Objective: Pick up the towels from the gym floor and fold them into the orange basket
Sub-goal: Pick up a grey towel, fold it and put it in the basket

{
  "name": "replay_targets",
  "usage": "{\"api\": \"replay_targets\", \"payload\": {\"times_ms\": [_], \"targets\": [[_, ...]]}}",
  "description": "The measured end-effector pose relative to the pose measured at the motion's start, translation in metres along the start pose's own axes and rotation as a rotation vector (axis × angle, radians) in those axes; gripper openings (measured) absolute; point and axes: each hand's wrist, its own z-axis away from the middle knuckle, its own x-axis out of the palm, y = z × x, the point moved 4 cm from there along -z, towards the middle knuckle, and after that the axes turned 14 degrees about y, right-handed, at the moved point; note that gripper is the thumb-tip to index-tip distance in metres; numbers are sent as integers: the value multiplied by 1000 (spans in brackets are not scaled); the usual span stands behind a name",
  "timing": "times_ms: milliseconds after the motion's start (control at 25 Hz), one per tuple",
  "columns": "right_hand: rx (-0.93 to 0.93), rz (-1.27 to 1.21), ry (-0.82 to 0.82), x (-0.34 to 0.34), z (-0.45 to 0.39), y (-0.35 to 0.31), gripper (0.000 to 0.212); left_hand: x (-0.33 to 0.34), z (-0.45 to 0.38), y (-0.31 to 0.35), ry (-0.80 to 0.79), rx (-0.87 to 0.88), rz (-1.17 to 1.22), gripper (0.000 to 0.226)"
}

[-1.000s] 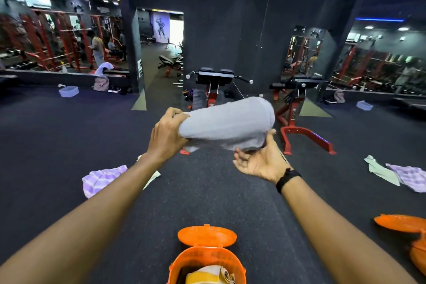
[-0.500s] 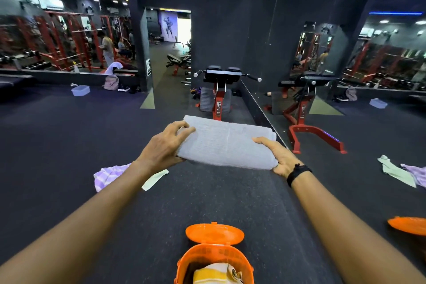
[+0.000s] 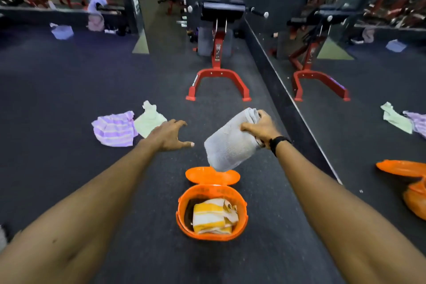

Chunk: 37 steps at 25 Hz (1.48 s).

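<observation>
- Grey folded towel [image 3: 230,143] is gripped at its upper end by the right hand [image 3: 261,128], fingers curled round it; the towel hangs tilted, its lower end above the flipped-back lid [image 3: 213,176] of the orange basket [image 3: 182,212].
- Left hand [image 3: 169,135] is spread, fingers extended, holding nothing, apart from the towel.
- Orange basket stands on the dark gym floor [image 3: 69,90] between the forearms; a yellow-and-white striped towel [image 3: 212,217] lies inside.
- Purple striped towel [image 3: 114,128] and pale green towel [image 3: 149,120] lie touching on the floor, just beyond the left hand.
- Red-framed bench [image 3: 219,53] stands further back, beside the mirror wall [image 3: 345,41].
</observation>
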Motion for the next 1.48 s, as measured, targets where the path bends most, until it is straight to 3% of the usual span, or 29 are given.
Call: {"api": "replay_targets", "payload": {"times_ms": [120,400,600,680,800,920,1040,1200,1480], "targets": [[65,141,-13,13,-2,64,39,61,5,-9,-182,-56,36,76],[93,519,-77,55,-13,210,37,190,22,-34,-339,-135,67,71],[171,413,-258,132,-34,302,28,284,4,-71,-380,-163,66,73],[222,380,-356,160,-45,349,34,328,-6,-90,-382,-184,125,73],[199,481,-381,194,-59,416,62,388,-11,-114,-397,-234,220,75],[232,561,-403,220,-62,451,66,423,-10,-124,-421,-232,251,73],[211,531,-449,237,-63,447,63,429,-13,-123,-429,-246,287,71],[180,411,-424,223,-82,373,64,374,-35,-107,-384,-260,329,74],[-38,264,-243,102,-142,130,65,146,-118,-38,-77,-193,387,71]]}}
